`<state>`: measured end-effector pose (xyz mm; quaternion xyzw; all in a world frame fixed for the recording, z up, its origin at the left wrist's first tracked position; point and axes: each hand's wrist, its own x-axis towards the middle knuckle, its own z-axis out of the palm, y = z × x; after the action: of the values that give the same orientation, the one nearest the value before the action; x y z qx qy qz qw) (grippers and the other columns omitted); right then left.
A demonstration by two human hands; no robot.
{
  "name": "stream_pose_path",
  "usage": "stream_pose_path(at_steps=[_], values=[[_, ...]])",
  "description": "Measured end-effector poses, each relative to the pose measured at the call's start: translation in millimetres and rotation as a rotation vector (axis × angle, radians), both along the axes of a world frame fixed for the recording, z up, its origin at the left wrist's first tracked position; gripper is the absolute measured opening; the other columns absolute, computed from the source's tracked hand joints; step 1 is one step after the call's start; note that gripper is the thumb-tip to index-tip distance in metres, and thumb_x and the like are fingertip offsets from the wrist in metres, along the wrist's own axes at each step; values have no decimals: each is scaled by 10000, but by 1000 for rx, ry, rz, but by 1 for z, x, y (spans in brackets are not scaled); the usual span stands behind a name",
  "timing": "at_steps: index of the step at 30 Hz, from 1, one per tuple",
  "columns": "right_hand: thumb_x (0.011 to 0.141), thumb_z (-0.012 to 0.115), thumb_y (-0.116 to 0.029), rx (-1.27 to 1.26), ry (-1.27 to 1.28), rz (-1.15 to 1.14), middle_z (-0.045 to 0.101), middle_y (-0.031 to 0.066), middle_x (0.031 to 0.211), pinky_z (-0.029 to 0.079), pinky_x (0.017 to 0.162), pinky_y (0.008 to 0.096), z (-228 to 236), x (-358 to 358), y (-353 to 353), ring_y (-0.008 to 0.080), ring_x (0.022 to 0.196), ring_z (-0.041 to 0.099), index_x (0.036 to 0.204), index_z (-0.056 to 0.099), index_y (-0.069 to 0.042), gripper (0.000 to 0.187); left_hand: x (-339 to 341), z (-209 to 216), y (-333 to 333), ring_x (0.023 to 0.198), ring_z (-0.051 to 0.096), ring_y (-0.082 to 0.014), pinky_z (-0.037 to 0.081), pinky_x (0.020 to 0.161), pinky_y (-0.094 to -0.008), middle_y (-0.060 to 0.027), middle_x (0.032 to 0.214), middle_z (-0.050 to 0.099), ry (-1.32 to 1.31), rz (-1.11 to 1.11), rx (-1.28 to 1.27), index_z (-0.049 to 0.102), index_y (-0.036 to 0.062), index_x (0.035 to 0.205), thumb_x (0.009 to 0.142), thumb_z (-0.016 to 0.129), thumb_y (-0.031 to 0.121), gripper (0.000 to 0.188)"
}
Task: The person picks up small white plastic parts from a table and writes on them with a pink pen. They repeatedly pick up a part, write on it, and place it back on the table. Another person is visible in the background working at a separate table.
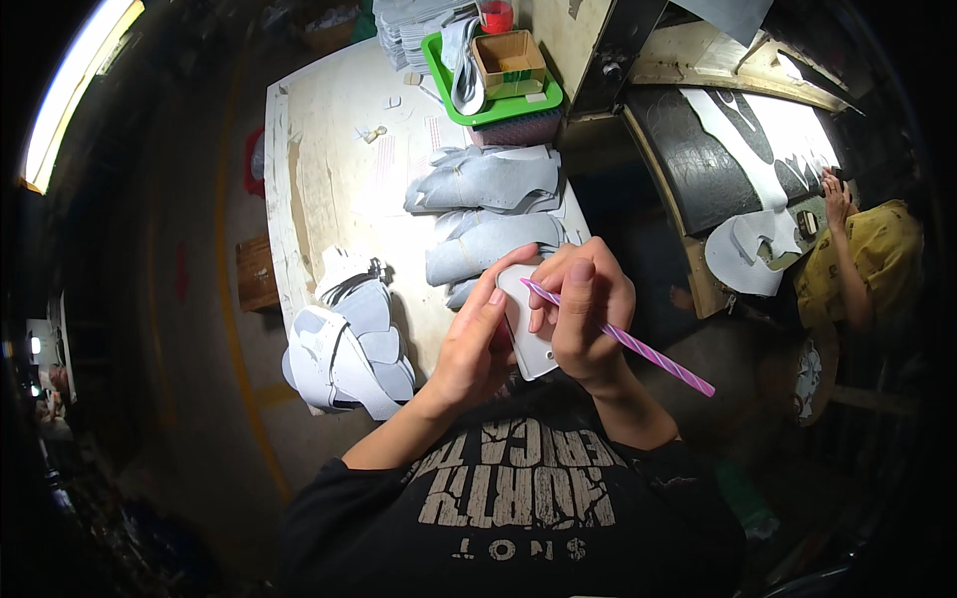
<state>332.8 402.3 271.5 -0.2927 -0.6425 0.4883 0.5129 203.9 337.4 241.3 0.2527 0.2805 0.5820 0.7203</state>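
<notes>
My left hand (475,351) is closed on a thin white cut piece (532,357) with a rounded far end and a small hole near its lower corner. Between the fingers and thumb of my right hand (592,317) is a pink and purple striped pen (658,359). Its tip meets or nearly touches the piece; exact contact cannot be told. Just beyond my hands lie bundles of blue-grey cut pieces (483,184), shaped like shoe uppers. Left of my left hand, a loose pile of similar white and grey pieces (354,344) sits at the table's near edge.
The white worktable (334,189) carries a green tray (435,62) with a cardboard box (509,62) at its far end. Stacked grey pieces (404,35) stand beside it. To the right, a co-worker in yellow (872,264) works at a black-topped table (688,145).
</notes>
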Motion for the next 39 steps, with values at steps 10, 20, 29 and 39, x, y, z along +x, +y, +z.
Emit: stream_pose_path(at_steps=[10, 20, 29, 39], values=[[1086, 438, -200, 360, -336, -165, 588, 81, 630, 449, 489, 282, -9, -3, 4, 172, 511, 597, 754, 522, 1, 397, 16, 1, -1, 1205, 550, -152, 424, 1019, -269, -132, 1391, 534, -57, 132, -22, 282, -5, 1578, 1122, 346, 298, 551], [1070, 466, -171, 394, -321, -152, 588, 97, 621, 439, 471, 301, -14, -4, 3, 210, 492, 588, 749, 515, 4, 369, 13, 2, -4, 1290, 511, -174, 394, 1090, -289, -148, 1420, 507, 12, 126, 65, 291, -34, 1566, 1130, 315, 255, 523], [1069, 433, -155, 441, -308, -231, 589, 95, 619, 432, 466, 293, -5, -7, 0, 200, 476, 575, 739, 502, -4, 370, 10, 6, -7, 1315, 485, -178, 367, 1117, -297, -153, 1449, 491, 94, 127, 111, 298, -47, 1561, 1130, 313, 261, 530], [1075, 412, -148, 449, -315, -236, 588, 75, 609, 426, 471, 272, 2, -10, -2, 158, 493, 573, 755, 496, -10, 358, 7, 10, -9, 1343, 467, -187, 352, 1135, -303, -159, 1471, 478, 128, 129, 153, 305, -56, 1557, 1130, 301, 251, 526]])
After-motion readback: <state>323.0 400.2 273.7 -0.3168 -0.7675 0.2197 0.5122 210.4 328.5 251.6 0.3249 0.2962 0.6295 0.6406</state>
